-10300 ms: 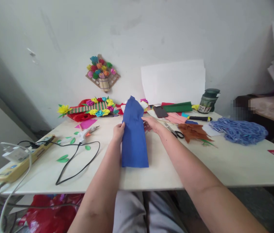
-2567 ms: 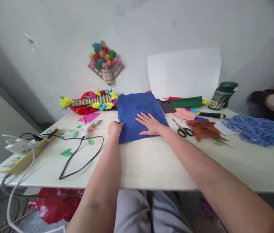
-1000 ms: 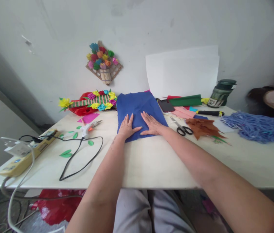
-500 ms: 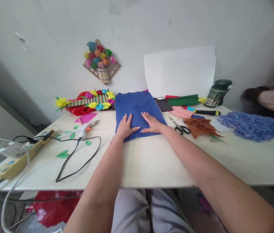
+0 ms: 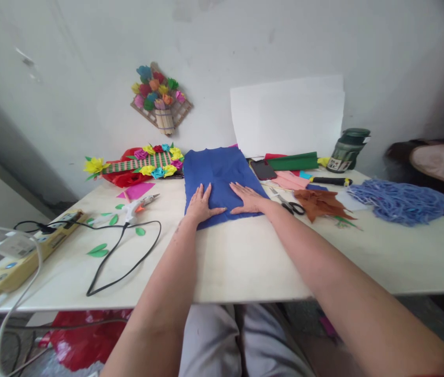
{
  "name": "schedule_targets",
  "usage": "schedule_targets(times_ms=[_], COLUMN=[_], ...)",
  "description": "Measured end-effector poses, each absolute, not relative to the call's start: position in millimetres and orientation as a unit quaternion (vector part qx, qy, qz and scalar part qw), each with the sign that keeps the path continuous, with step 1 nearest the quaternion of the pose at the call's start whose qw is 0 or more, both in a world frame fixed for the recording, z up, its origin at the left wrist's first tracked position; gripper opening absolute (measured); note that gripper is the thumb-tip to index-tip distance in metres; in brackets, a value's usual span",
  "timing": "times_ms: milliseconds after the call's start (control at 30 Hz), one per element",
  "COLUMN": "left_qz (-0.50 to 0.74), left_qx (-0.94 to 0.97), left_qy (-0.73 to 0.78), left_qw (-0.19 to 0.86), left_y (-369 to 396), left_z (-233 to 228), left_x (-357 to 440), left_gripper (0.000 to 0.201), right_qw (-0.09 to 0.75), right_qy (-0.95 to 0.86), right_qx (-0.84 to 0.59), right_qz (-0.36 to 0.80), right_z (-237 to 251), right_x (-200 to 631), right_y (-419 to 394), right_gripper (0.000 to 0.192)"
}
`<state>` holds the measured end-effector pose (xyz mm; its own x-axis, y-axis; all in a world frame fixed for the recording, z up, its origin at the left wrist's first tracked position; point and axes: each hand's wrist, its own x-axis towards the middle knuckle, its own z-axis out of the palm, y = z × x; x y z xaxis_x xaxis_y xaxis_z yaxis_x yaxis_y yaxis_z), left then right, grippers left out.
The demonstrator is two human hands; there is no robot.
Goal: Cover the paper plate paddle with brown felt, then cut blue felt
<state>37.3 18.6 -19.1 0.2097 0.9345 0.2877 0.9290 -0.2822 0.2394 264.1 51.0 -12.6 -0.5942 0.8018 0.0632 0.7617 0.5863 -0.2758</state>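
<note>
Hands lie flat on a blue cloth (image 5: 218,170) in the head view. The left hand (image 5: 201,205) has its fingers spread out and pressed down on the near left part of the cloth. The right hand (image 5: 247,198) is flat too, fingers stretched out, just beside the left hand on the near right part. Neither hand grips anything.

The blue cloth is spread on the white table (image 5: 245,262), in the middle near the back, close to the wall.

Left of the cloth sits a glue gun (image 5: 137,204) with a black cord, and small green paper leaves (image 5: 97,251) lie near it. A yellow power strip (image 5: 21,259) is at the far left edge. Paper flowers (image 5: 143,163) lie behind the glue gun.

Right of the cloth are black scissors (image 5: 291,206), brown paper leaves (image 5: 318,201) and a pile of blue yarn (image 5: 400,200). A dark green jar (image 5: 345,149) stands at the back, beside white sheets (image 5: 288,120) that lean on the wall.
</note>
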Motion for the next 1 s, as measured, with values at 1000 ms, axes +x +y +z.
schedule_targets(times_ms=[1000], left_qz=[0.19], left_qx=[0.776], left_qy=[0.601], left_qw=[0.015], left_y=[18], left_z=[-17], left_x=[38], left_gripper=[0.111], right_qw=[0.14], right_qy=[-0.855], right_qx=[-0.498], right_qz=[0.026], right_z=[-5], right_x=[270], right_y=[53], right_gripper=[0.085])
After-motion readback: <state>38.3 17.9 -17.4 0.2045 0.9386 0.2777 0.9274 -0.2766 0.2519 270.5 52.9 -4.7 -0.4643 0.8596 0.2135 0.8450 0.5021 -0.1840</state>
